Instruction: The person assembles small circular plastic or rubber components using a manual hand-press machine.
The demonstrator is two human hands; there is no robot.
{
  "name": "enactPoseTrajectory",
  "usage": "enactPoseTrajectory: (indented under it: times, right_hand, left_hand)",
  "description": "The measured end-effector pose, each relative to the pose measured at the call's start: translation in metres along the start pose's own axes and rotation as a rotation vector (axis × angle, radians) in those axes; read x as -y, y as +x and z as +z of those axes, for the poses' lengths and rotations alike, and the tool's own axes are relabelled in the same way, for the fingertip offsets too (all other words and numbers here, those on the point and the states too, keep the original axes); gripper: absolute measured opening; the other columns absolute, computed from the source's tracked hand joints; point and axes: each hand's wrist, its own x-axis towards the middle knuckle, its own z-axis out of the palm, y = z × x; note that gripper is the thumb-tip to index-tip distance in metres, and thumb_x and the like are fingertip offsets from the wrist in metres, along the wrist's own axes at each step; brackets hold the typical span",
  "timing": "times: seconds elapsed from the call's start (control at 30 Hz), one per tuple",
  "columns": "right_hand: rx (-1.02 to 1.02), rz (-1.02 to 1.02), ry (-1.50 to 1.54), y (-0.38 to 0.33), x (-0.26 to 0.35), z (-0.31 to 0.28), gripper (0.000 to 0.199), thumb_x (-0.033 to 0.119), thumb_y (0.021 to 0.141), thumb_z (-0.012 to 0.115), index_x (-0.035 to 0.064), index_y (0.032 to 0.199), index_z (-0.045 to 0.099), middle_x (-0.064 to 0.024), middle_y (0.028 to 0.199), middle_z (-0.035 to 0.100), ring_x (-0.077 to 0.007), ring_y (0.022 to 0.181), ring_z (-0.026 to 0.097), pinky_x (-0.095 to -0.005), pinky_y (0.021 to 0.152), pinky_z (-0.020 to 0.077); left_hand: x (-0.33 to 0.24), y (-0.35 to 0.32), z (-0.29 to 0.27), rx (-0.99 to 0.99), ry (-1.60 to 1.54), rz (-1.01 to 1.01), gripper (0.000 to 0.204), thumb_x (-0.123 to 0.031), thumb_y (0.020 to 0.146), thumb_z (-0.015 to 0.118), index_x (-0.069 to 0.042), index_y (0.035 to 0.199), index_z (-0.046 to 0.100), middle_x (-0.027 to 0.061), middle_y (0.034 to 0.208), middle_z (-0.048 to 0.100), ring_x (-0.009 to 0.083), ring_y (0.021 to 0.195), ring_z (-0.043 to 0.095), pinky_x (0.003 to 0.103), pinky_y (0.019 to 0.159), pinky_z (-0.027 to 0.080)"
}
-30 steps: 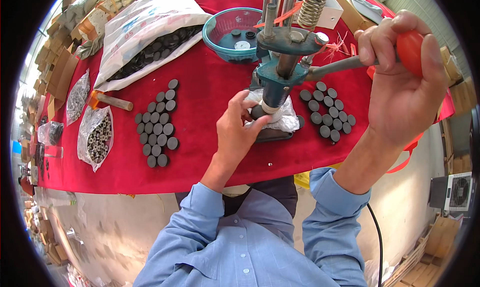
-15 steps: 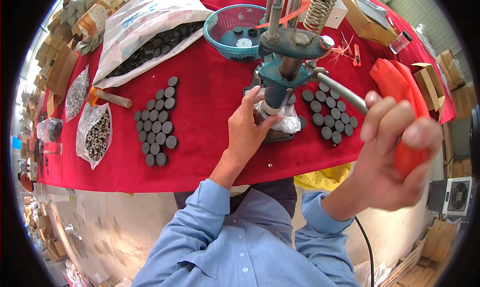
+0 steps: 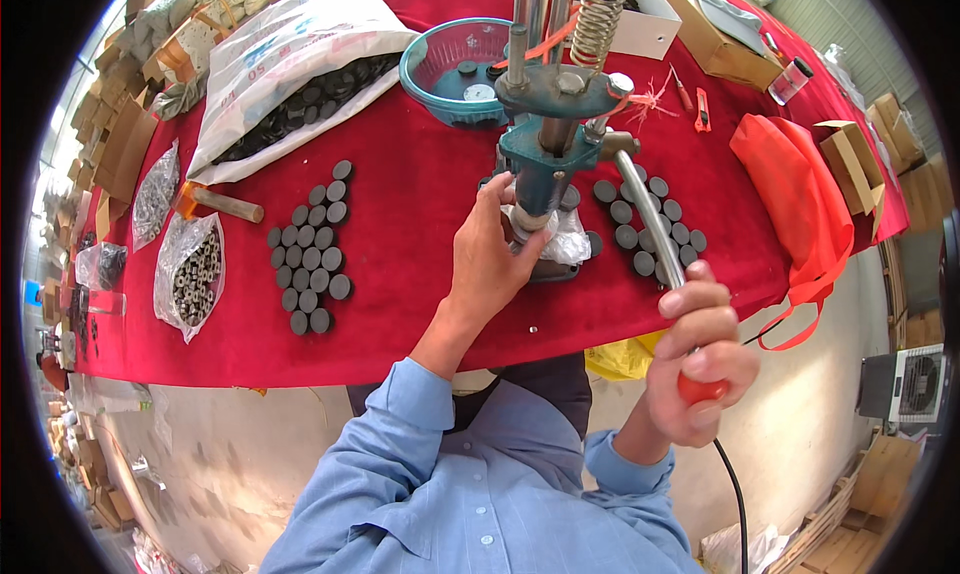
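Observation:
A green hand press [image 3: 545, 149] stands at the table's middle. My right hand [image 3: 690, 349] is closed round the end of its steel lever [image 3: 650, 219], and a red knob [image 3: 702, 389] shows under the fingers. The lever slopes down toward me. At the foot of the press, my left hand [image 3: 485, 249] has its thumb and fingers curled about the whitish tip [image 3: 528, 220] of the ram; what they pinch there is hidden. Crumpled clear plastic [image 3: 568, 242] lies beside the thumb. Dark round discs are laid out in a left group [image 3: 311, 259] and a right group [image 3: 628, 238].
A teal basket [image 3: 430, 99] holds a few discs behind the press. To the left are a white sack [image 3: 300, 44] of black parts, a hammer [image 3: 228, 204] and a bag [image 3: 195, 279] of small metal parts. A red bag [image 3: 790, 204] and a cutter knife [image 3: 702, 111] lie right.
My right hand has pulled the lever down and leftward, toward my body. The left hand keeps its place at the foot of the press. The view has shifted slightly.

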Motion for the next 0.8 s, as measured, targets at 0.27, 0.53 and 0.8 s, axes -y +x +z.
enactPoseTrajectory:
  times: [0.27,0.53,0.8]
  right_hand:
    - [0.098,0.061,0.234,0.12,-0.015,-0.004,0.045,0.04,0.107,0.042,-0.0013,0.117,0.057,-0.01,0.08,0.052,-0.0268,0.083,0.052,-0.0461,0.084,0.0437]
    - [-0.11,0.091,0.055,0.202,-0.045,0.037,0.033,0.037,0.101,0.059,0.0056,0.094,0.061,-0.0028,0.08,0.056,-0.0116,0.064,0.054,-0.0286,0.063,0.0477]
    - [-0.293,0.276,-0.162,0.201,-0.058,0.016,0.046,0.032,0.107,0.047,-0.0074,0.127,0.06,-0.0204,0.109,0.066,-0.0356,0.11,0.064,-0.0454,0.103,0.0456]
  left_hand:
    - [-0.009,-0.029,-0.04,0.075,-0.071,-0.123,0.073,0.0,0.081,0.08,-0.001,0.144,0.041,0.0103,0.108,0.065,0.0152,0.077,0.064,0.03,0.067,0.054]
    - [-0.04,-0.071,-0.09,0.041,-0.488,-0.049,0.081,0.013,0.082,0.071,-0.002,0.151,0.031,0.0152,0.127,0.059,0.0241,0.11,0.07,0.033,0.09,0.058]
    - [-0.041,-0.08,-0.107,0.02,-0.497,0.08,0.085,0.015,0.08,0.073,0.0,0.152,0.03,0.0181,0.127,0.059,0.03,0.114,0.069,0.039,0.094,0.061]
